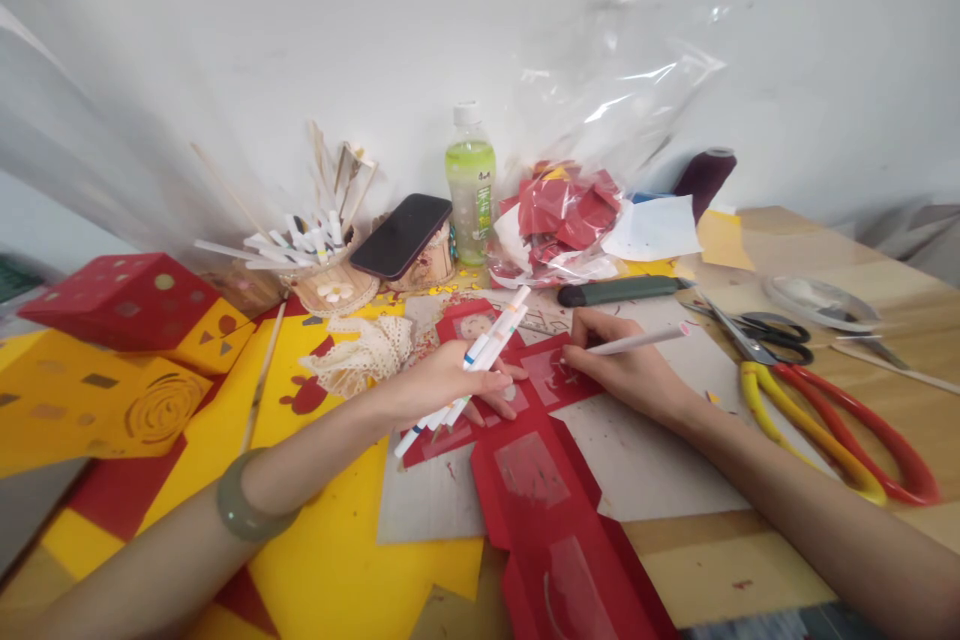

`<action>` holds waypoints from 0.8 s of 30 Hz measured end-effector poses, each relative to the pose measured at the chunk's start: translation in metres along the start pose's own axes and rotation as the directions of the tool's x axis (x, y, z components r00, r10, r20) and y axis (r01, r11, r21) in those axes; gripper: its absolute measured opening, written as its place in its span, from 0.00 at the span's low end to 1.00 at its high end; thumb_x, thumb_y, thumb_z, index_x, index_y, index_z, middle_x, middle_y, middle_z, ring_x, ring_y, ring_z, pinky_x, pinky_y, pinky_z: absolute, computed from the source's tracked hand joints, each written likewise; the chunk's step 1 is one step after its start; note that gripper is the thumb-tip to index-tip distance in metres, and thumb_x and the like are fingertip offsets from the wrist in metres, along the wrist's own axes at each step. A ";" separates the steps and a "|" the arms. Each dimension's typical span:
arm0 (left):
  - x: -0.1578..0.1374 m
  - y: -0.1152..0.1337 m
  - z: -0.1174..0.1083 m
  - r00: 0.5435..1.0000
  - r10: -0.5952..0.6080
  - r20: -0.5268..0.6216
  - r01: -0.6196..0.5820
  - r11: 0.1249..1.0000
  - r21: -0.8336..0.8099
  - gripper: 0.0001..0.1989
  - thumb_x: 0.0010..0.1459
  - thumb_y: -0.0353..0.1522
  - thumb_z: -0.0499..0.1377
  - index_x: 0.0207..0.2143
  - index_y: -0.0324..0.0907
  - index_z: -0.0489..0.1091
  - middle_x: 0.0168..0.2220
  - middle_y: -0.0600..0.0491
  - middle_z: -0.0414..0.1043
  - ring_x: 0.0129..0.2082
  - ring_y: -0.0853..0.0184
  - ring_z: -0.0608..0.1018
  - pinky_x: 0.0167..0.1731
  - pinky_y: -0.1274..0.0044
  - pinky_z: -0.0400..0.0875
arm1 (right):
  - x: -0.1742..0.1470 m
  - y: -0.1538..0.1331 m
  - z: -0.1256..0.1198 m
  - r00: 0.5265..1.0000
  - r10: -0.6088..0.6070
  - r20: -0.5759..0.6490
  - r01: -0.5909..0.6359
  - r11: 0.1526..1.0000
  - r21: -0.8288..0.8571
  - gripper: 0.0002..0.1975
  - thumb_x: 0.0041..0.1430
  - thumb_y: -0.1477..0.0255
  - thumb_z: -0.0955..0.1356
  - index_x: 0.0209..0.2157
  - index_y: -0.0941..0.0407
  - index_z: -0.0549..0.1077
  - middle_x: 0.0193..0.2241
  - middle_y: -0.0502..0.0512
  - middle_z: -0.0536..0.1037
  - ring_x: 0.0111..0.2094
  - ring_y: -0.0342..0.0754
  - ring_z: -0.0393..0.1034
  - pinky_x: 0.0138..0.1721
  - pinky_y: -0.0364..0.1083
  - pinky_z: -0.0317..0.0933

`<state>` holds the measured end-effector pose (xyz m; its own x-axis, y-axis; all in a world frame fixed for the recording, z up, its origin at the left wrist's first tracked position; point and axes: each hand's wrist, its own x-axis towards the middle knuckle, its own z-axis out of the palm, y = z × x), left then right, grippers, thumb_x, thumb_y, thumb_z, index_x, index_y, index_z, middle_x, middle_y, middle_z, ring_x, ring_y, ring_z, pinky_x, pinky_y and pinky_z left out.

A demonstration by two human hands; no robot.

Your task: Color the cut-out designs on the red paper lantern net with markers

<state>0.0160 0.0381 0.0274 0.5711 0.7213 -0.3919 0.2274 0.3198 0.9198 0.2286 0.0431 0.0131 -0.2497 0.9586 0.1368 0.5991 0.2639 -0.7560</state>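
My left hand (450, 383) is closed around several white marker pens (491, 345) with coloured bands, and its fingers rest on a red paper box net (525, 420). In my right hand (611, 355) a single white pen (645, 338) is pinched, its pink end pointing up to the right. That hand lies on the right flap of the net, with the pen's lower end hidden by the fingers. Clear film patches (532, 470) cover the net's panels. Beneath it is a grey board (645, 460).
Yellow paper (345, 540), lace (367, 355) and decorated boxes (112, 305) lie left. Behind stand a pen holder (337, 285), a phone (403, 235), a green bottle (471, 185) and a plastic bag of red scraps (570, 210). Right are a cutter (622, 291) and scissors (832, 420).
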 end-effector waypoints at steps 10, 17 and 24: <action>0.000 -0.003 -0.001 1.000 0.020 0.019 -0.020 1.000 -0.021 0.12 0.50 0.34 0.58 0.34 0.34 0.65 0.50 0.37 0.64 0.30 0.66 0.77 0.21 0.81 0.67 | 0.000 -0.001 -0.003 1.000 0.003 0.013 -0.003 1.000 -0.005 0.09 0.45 0.77 0.61 0.18 0.55 0.53 0.15 0.43 0.56 0.20 0.39 0.50 0.20 0.40 0.46; 0.001 -0.006 -0.004 0.998 0.045 0.042 -0.044 0.999 -0.023 0.11 0.50 0.34 0.58 0.35 0.35 0.65 0.51 0.39 0.63 0.31 0.66 0.77 0.22 0.81 0.68 | 0.001 0.000 -0.003 1.000 0.000 0.016 0.000 1.000 -0.003 0.10 0.45 0.77 0.61 0.18 0.55 0.53 0.16 0.44 0.57 0.20 0.39 0.50 0.20 0.40 0.47; 0.001 -0.006 -0.004 0.997 0.051 0.053 -0.050 0.999 -0.016 0.12 0.50 0.34 0.58 0.37 0.35 0.66 0.49 0.39 0.65 0.32 0.64 0.77 0.22 0.80 0.69 | -0.001 0.001 -0.004 1.000 0.002 0.018 -0.002 1.000 0.000 0.09 0.45 0.77 0.61 0.18 0.55 0.53 0.16 0.44 0.57 0.20 0.39 0.51 0.20 0.40 0.47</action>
<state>0.0121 0.0392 0.0210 0.6229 0.7032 -0.3428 0.1856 0.2928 0.9380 0.2319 0.0432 0.0146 -0.2622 0.9570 0.1239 0.5996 0.2622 -0.7562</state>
